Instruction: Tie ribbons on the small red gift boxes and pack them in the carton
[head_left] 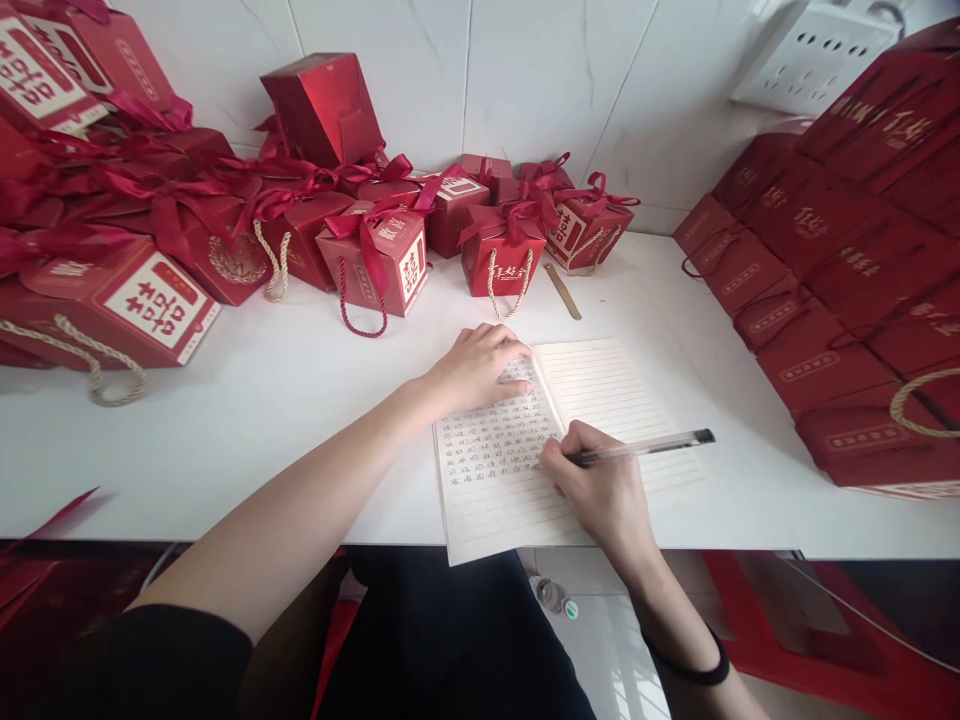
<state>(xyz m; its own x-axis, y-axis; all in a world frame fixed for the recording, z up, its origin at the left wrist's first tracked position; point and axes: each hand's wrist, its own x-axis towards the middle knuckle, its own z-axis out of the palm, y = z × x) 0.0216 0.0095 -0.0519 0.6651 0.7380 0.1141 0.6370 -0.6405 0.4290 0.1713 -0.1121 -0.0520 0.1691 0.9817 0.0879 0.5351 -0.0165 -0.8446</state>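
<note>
An open lined notebook (495,520) lies on the white table, its lower edge reaching slightly past the table's front edge. Rows of small handwritten marks fill much of the left page; the right page shows only printed lines. My left hand (484,365) rests on the upper part of the left page, fingers stretched out and holding nothing. In my right hand (604,480) is a pen (660,443) with a clear barrel and black end, gripped for writing. Its tip sits near the lower written rows, mostly hidden by my fingers.
Red gift boxes with ribbons (375,255) crowd the back and left of the table (285,430). More red boxes (840,270) are stacked at the right. A flat gold-coloured stick (562,292) lies behind the notebook. A power strip (814,55) is on the wall; a plastic bottle (553,596) is below.
</note>
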